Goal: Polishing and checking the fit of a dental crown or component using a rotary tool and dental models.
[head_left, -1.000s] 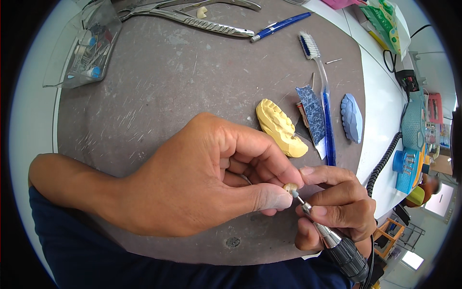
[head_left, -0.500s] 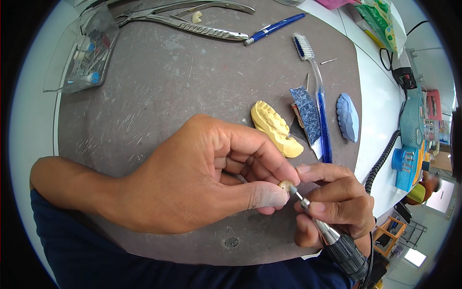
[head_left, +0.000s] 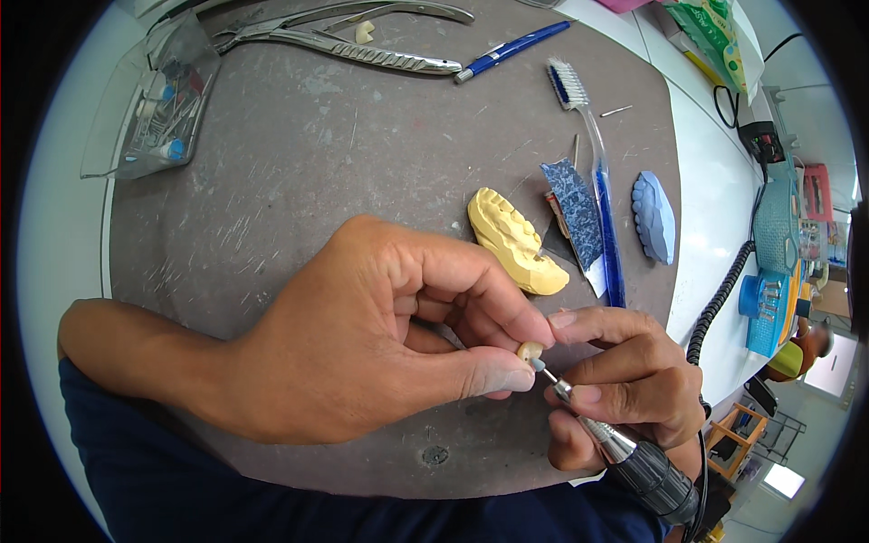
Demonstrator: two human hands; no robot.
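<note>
Between thumb and forefinger, my left hand point(head_left: 389, 335) pinches a small cream dental crown point(head_left: 528, 350). My right hand point(head_left: 634, 376) grips a black and silver rotary handpiece point(head_left: 641, 462) like a pen. Its grey grinding tip point(head_left: 538, 365) meets or lies very close to the crown's lower edge. The right forefinger rests against the left fingertips. Just beyond the hands lies a yellow dental cast point(head_left: 514, 242), next to a blue patterned strip of sandpaper point(head_left: 577, 213). Pale dust coats my left thumb.
A toothbrush point(head_left: 609, 226) and a blue dental cast point(head_left: 654, 217) lie to the right. Pliers point(head_left: 362, 52), a blue pen point(head_left: 513, 52) and another tooth-coloured piece point(head_left: 364, 33) are at the back. At left stands a clear box of small tools point(head_left: 163, 118). A coiled cord point(head_left: 718, 303) runs along the right.
Both hands have shifted slightly left with the crown and handpiece. The crown has turned a little in the left fingers, and the grinding tip now sits at its lower edge.
</note>
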